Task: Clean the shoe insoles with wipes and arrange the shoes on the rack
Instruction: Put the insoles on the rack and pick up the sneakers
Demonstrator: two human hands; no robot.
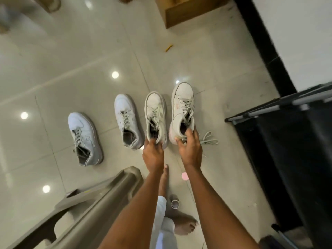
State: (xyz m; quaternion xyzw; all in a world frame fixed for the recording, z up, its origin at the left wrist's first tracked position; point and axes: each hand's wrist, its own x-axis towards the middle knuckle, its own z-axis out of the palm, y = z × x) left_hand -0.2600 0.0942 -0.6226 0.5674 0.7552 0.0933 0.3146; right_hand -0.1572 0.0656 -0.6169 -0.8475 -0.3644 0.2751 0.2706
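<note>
Several pale sneakers are spread over the tiled floor. My left hand [153,153] grips the heel of a cream sneaker [155,112], fingers hooked into its opening. My right hand [190,147] grips the heel of a larger cream sneaker [183,108], whose loose laces trail to the right. Both shoes point away from me, toes up. Two white sneakers lie to the left, one [126,117] near the held pair and one [83,137] farther left. The black shoe rack [280,105] stands at the right.
A grey plastic stool [100,198] is at the lower left by my legs. A small cylinder [174,201] and a pink round spot [185,176] lie on the floor near my bare feet. A wooden box [188,13] sits at the top.
</note>
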